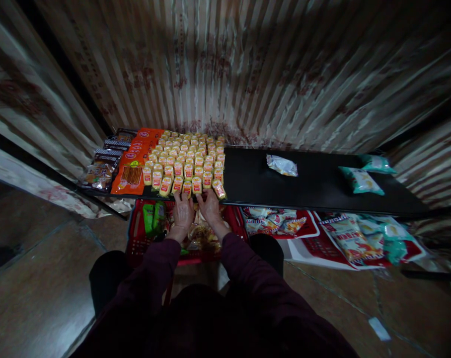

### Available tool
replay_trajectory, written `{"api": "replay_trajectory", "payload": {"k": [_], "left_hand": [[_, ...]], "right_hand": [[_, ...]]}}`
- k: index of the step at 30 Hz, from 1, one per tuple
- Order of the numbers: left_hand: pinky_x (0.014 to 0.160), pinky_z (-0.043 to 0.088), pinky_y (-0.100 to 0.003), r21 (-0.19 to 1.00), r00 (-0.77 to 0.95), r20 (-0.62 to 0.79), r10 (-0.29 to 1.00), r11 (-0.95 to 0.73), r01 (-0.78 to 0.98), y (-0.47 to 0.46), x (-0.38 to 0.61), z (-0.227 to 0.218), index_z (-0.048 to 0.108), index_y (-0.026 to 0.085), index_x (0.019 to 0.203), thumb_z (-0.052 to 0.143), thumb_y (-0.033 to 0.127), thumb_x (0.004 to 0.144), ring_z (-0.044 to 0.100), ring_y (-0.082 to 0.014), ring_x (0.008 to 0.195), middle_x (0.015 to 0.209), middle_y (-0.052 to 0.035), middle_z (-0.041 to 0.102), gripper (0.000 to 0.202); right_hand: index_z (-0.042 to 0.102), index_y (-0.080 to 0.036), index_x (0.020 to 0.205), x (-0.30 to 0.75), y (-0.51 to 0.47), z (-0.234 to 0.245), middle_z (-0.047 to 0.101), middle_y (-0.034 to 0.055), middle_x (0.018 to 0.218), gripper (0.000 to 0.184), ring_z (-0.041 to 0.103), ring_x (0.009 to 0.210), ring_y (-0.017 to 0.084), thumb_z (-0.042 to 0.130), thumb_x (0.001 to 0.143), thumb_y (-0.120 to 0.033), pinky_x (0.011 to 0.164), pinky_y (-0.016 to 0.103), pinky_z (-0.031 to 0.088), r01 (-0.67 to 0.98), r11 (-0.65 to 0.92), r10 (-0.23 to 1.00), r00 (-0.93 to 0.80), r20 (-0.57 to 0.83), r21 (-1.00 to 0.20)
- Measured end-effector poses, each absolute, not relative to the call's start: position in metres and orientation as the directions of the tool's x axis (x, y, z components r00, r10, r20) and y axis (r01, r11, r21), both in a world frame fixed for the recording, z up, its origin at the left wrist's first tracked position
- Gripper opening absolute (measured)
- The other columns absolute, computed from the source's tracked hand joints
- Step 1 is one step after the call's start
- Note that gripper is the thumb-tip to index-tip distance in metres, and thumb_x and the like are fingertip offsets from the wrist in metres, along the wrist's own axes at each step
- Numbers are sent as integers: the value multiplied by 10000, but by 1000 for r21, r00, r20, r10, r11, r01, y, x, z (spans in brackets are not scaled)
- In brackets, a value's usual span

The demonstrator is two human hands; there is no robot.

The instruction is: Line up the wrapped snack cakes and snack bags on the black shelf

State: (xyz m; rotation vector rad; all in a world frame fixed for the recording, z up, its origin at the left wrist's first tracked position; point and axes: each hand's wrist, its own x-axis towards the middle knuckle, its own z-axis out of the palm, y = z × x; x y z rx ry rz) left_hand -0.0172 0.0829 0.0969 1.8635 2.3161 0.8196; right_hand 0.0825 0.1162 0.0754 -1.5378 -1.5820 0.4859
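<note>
Several small yellow snack packets lie in tight rows on the left part of a black shelf. My left hand rests at the shelf's front edge, fingers curled against the front row of packets. Close beside it, my right hand has its fingers on the front row too, next to one tilted packet at the row's right end. What either hand grips is not clear. Dark red sleeves cover both arms.
Orange snack bags and dark packets lie left of the rows. A silver packet and green bags sit on the shelf's right. A red basket with goods stands below, more bags to its right. A corrugated wall stands behind.
</note>
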Motion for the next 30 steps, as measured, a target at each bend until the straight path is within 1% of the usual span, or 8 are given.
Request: {"api": "replay_trajectory", "payload": {"k": [3,8,14,18,24,27,30], "left_hand": [[631,511,-264,400,-241,260,935,122,908,83,-17,98,522,128,1078,439,266,876,641,-189,863,1214,-162,486,259],[681,514,-298,341,-250,237,939,161,926,87,-18,102,508,125,1055,459,337,872,635,-218,862,1067,-145,534,284],[614,510,-310,322,-266,238,934,182,929,87,-16,103,469,111,1114,464,346,856,633,-240,853,1072,-161,514,349],[640,513,-309,361,-275,245,930,176,916,89,-15,103,457,110,1140,493,294,826,630,-235,867,1064,-161,516,366],[646,506,-309,470,-353,252,901,205,858,93,-13,102,477,106,1119,517,226,784,633,-232,836,1050,-152,524,358],[653,505,-308,494,-371,248,895,212,843,91,-10,102,475,112,1121,500,229,804,632,-226,836,1053,-147,523,338],[645,504,-309,486,-371,246,896,217,847,89,-9,103,477,109,1108,467,260,842,630,-221,829,1057,-153,521,307]], "right_hand": [[574,-135,939,82,121,76,635,105,849,215,578,775,205,524,820,-308,743,324,450,653,146,946,128,298,-743],[594,-134,891,82,124,74,643,103,822,179,582,776,204,503,830,-276,735,313,439,701,124,950,120,287,-703],[595,-139,881,82,126,73,649,96,800,171,582,743,202,488,834,-264,717,311,437,706,128,949,115,292,-696],[597,-140,875,82,126,75,651,94,794,152,586,732,198,503,823,-248,705,305,438,700,109,955,123,269,-706],[600,-137,859,82,125,77,657,99,798,138,589,727,199,511,818,-234,697,300,438,710,88,955,139,262,-699],[601,-140,857,81,124,76,653,92,787,138,585,717,191,504,822,-231,697,295,436,701,91,950,153,273,-708],[599,-146,842,81,124,76,648,84,775,131,581,713,187,503,820,-232,700,293,437,695,100,945,158,287,-712]]}}
